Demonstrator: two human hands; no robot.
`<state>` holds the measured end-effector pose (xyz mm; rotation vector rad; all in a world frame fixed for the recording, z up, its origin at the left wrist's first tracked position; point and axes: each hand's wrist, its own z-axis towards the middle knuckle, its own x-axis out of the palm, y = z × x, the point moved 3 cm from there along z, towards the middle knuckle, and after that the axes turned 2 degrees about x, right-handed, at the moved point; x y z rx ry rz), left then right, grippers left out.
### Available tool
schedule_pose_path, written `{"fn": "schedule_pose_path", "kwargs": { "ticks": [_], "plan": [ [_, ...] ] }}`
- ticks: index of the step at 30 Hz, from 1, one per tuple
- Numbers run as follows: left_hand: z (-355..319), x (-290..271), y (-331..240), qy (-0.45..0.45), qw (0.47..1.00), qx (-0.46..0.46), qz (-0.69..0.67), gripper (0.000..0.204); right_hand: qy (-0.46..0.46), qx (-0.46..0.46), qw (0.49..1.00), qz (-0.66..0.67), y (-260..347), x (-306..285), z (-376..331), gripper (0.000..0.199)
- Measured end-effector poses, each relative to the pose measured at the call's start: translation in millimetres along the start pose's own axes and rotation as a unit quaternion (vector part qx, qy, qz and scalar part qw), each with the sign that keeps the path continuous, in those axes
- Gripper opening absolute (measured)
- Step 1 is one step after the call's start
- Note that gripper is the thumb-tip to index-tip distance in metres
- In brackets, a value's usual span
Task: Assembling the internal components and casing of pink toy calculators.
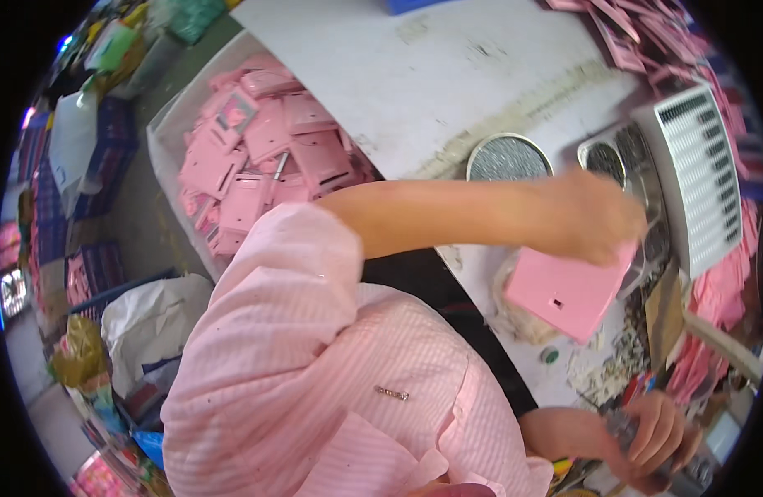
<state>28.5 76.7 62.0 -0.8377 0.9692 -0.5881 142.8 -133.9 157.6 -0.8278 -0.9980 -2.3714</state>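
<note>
My left hand (pixel 596 219) reaches across the table and is smeared by motion. It hovers at or over the far right corner of a pink plastic panel (pixel 555 290) with a small dark slot. Whether it touches the panel, and how its fingers lie, I cannot tell. Beside that hand stands a small round tin of dark small parts (pixel 603 161). A wider round tin of grey metal bits (pixel 507 159) stands beyond my forearm. At the lower right my right hand (pixel 654 439) is closed around a dark grey handheld tool (pixel 623 428), its kind unclear.
A large white-lined bin (pixel 170 124) full of pink panels stands left of the table (pixel 365 74). A white slotted rack (pixel 696 182) stands at the right. Loose small parts (pixel 613 364) and a green cap (pixel 549 354) lie near the panel. Pink strips (pixel 621 33) are heaped at the far right.
</note>
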Motion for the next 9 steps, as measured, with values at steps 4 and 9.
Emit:
{"fn": "schedule_pose_path", "kwargs": {
  "ticks": [4,9],
  "plan": [
    [-179.8,-124.7,46.7,-0.409,0.902,-0.136,-0.022,0.046,-0.047,0.014,0.998,-0.048,2.1,-11.8,-17.0,0.034],
    [-382.8,-197.0,130.7,-0.597,0.709,-0.361,0.1,0.04,-0.048,0.033,0.994,-0.096,-9.9,-34.5,-13.3,0.032]
  ]
}}
